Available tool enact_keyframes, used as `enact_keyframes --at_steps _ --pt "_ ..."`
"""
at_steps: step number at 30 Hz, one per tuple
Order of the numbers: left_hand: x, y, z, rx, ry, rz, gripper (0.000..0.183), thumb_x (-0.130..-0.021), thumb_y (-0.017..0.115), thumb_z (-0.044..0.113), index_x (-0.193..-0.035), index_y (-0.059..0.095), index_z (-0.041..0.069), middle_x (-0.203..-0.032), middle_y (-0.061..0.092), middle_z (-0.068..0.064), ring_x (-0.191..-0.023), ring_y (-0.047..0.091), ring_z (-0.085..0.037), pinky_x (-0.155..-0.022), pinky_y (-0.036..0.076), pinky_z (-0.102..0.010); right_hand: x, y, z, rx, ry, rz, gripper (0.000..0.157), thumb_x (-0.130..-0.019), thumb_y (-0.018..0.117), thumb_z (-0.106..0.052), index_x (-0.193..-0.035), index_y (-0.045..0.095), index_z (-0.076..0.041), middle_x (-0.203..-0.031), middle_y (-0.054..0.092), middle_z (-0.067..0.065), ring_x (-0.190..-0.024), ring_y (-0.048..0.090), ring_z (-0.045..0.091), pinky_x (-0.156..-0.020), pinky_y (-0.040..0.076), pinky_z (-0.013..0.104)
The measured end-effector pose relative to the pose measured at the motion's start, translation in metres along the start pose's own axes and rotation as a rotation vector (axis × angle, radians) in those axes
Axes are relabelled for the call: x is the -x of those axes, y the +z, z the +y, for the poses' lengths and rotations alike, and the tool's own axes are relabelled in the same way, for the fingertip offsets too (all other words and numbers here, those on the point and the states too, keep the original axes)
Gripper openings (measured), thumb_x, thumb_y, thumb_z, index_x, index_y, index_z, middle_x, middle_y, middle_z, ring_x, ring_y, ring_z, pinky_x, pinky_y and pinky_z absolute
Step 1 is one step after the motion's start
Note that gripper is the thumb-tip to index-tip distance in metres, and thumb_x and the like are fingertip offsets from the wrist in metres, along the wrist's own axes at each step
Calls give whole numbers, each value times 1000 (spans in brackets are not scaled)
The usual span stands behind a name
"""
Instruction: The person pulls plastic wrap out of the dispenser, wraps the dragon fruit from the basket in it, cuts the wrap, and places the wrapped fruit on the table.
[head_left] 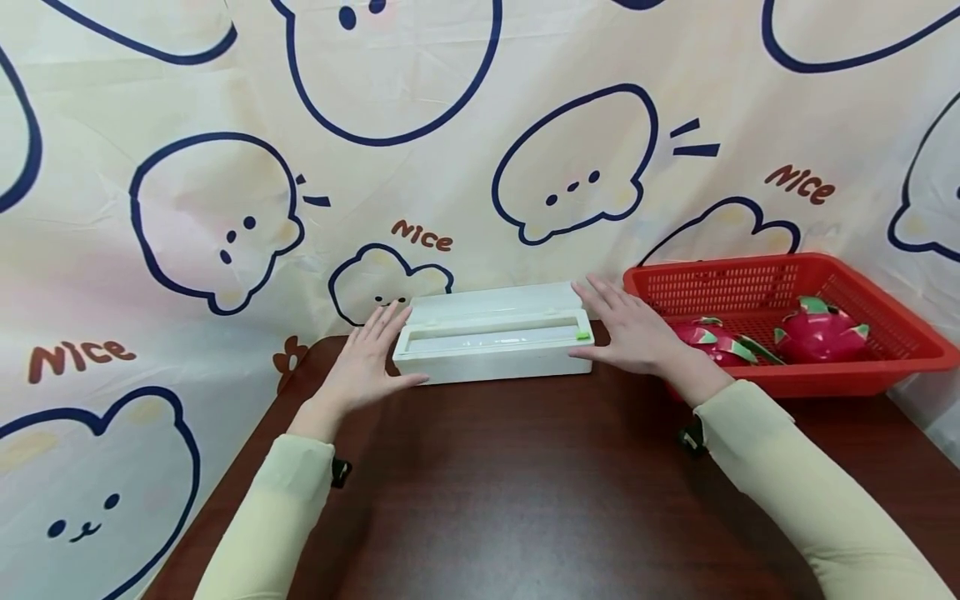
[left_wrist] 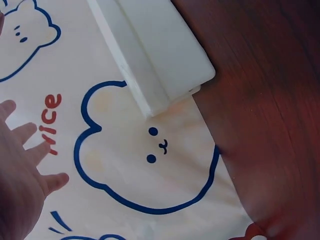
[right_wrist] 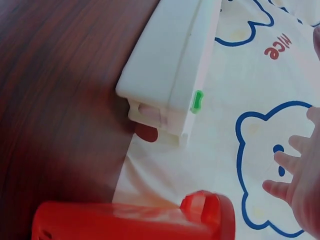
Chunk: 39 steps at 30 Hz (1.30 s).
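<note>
A long white box (head_left: 495, 362), which looks like a cling film dispenser, lies on the table toward the wall, its lid (head_left: 495, 302) raised at the back. A long slot runs along its top, with a small green slider (head_left: 582, 336) at the right end. My left hand (head_left: 367, 354) is spread at the box's left end, thumb toward the front corner. At the right end, my right hand (head_left: 626, 325) is likewise spread, thumb overlapping the front corner in the head view. Both wrist views show fingers apart and nothing held.
A red plastic basket (head_left: 847, 379) stands on the right of the dark wooden table (head_left: 517, 492), close beside my right forearm. In it lie pink dragon fruits (head_left: 821, 333) with green tips. A cloth printed with bears (head_left: 457, 192) hangs behind the table.
</note>
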<state>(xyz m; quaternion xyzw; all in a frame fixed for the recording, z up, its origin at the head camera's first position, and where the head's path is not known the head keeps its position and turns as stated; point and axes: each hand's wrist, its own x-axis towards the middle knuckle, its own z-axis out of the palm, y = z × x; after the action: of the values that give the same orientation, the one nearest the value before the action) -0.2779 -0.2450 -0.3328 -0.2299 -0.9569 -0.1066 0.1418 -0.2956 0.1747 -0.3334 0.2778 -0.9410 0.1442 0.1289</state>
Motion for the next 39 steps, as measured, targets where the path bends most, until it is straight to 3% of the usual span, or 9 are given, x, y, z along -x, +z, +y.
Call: enact_keyframes --at_steps 8,15,21,28,39 --pt "-8 6 -8 129 -29 -10 105 -77 74 58 -157 17 19 -161 15 -10 -147 8 -29 -110 16 -62 -15 11 4 -130 51 -35 104 -79 64 -66 -157 13 -20 -162 9 9 -143 19 34 -101 32 64" --pt "-11 14 -12 322 -103 -15 102 -77 78 52 -156 18 27 -161 16 -5 -146 10 -27 -109 20 -62 -20 22 2 -217 123 -61 103 -79 65 -65 -157 11 -25 -162 8 8 -143 21 35 -99 34 64" --pt "-15 20 -17 463 -160 -20 103 -75 82 45 -155 19 31 -159 20 -4 -143 21 -30 -107 26 -61 -23 33 6 -320 181 -58 105 -75 68 -68 -157 15 -28 -162 10 5 -143 19 34 -98 35 66" --pt "-21 30 -23 514 -188 -47 102 -73 86 35 -155 25 26 -156 28 -10 -135 35 -35 -103 33 -58 -26 51 13 -367 211 -64 105 -73 72 -66 -155 22 -25 -159 20 10 -141 25 35 -99 33 66" --pt "-34 57 -30 627 -286 -59 77 -79 83 24 -145 45 14 -151 37 -12 -138 31 -30 -109 28 -52 -29 70 17 -434 199 -48 86 -80 74 -53 -149 37 -17 -151 37 12 -135 35 32 -103 35 59"
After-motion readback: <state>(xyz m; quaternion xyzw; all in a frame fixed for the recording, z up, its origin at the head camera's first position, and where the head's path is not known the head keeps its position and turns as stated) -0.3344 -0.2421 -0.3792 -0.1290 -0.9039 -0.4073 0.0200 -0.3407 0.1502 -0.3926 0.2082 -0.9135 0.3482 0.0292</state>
